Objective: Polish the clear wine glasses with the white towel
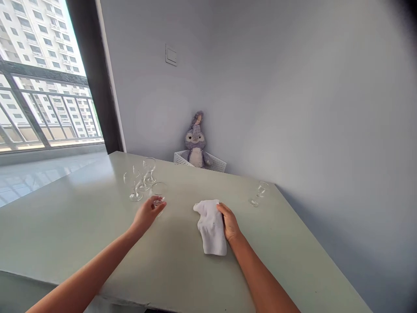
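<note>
Pale green tabletop [81, 226] runs away from me toward a grey wall, with a tall window [39, 108] on the left looking out past a balcony railing [48, 104] to an apartment block [32, 39]. At the far edge a plush rabbit [195, 141] sits in a white plastic basket [218, 164], below a wall switch [171, 55]. My left hand [148, 214] is curled around a wine glass [159, 190], fingers closed on its lower part, though they hide exactly where it is held; the bowl shows just beyond my fingertips. Three more wine glasses [138, 178] stand clustered close by, beyond it and to the left. My right hand [230, 222] lies on the right edge of a folded white cloth [211, 228], fingers together and pressing down, not pinching. The cloth's long axis points away from me, leaning slightly left at its far end, and it lies between my hands, touching the right one and nearer it. Well off to the right, a small stemmed glass [259, 193] stands alone.
</note>
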Action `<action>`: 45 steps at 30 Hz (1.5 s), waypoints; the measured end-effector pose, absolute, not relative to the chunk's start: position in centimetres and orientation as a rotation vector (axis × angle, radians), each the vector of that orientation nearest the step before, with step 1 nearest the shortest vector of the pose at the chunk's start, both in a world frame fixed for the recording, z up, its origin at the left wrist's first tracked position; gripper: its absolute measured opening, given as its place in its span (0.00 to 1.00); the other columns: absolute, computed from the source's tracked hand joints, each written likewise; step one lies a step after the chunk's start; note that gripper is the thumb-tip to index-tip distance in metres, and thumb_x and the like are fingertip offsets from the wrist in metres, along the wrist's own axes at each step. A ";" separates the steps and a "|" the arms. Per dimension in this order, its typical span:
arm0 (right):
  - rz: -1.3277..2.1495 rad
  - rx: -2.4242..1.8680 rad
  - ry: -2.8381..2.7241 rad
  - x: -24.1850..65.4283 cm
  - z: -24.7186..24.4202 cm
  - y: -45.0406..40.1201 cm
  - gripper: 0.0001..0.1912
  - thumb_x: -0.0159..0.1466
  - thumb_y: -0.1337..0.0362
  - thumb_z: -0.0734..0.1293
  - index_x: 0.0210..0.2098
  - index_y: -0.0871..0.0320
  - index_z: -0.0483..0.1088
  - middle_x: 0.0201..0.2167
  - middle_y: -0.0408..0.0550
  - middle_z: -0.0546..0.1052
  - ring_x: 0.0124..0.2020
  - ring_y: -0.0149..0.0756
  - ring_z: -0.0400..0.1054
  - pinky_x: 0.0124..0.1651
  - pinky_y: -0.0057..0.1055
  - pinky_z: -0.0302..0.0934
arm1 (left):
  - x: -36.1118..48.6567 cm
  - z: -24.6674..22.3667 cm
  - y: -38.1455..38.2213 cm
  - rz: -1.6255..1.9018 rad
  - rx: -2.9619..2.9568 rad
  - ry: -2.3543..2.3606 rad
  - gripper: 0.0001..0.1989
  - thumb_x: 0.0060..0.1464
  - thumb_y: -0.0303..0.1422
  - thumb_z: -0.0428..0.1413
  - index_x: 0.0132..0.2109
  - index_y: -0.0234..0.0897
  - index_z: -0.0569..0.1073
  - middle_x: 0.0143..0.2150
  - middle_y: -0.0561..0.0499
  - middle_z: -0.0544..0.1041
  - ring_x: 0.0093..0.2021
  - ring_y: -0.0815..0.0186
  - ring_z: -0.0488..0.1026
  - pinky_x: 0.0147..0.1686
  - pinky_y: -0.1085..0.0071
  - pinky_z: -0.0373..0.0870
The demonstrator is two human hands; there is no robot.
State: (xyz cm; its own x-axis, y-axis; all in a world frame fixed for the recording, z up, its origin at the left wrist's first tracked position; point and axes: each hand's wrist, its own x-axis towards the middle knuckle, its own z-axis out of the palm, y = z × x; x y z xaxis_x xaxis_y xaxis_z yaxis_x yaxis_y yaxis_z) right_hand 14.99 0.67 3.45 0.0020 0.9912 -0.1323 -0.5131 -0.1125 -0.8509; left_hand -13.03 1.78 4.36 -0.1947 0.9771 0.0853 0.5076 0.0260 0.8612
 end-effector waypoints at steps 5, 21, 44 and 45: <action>1.192 -0.928 -0.771 16.4 4.2 0.2 0.17 0.51 0.59 0.67 0.20 0.56 0.53 0.17 0.35 0.54 0.19 0.25 0.47 0.22 0.24 0.46 | -7.1 5.1 4.3 1.123 2.038 1.624 0.21 0.48 0.38 0.53 0.50 0.41 0.64 0.36 0.52 0.73 0.42 0.62 0.67 0.42 0.67 0.63; 1.281 -0.961 -1.507 13.2 5.1 -2.6 0.20 0.64 0.57 0.55 0.53 0.55 0.56 0.23 0.41 0.66 0.19 0.29 0.60 0.23 0.27 0.56 | -3.9 0.7 3.7 1.031 2.444 1.501 0.23 0.55 0.30 0.46 0.58 0.39 0.54 0.45 0.46 0.71 0.45 0.62 0.68 0.45 0.64 0.62; 1.661 -0.823 -1.169 14.1 3.6 -1.2 0.21 0.54 0.47 0.65 0.33 0.62 0.68 0.22 0.47 0.72 0.20 0.33 0.68 0.20 0.26 0.59 | -4.4 5.2 1.8 0.959 3.088 1.182 0.23 0.55 0.23 0.45 0.56 0.46 0.61 0.42 0.48 0.73 0.48 0.61 0.67 0.58 0.52 0.46; 1.713 -0.793 -1.165 14.4 3.7 -1.2 0.25 0.55 0.44 0.62 0.34 0.62 0.68 0.22 0.48 0.72 0.20 0.34 0.68 0.20 0.27 0.59 | -4.5 5.3 1.7 0.966 3.084 1.171 0.23 0.55 0.23 0.45 0.56 0.47 0.61 0.40 0.49 0.74 0.47 0.63 0.67 0.58 0.51 0.44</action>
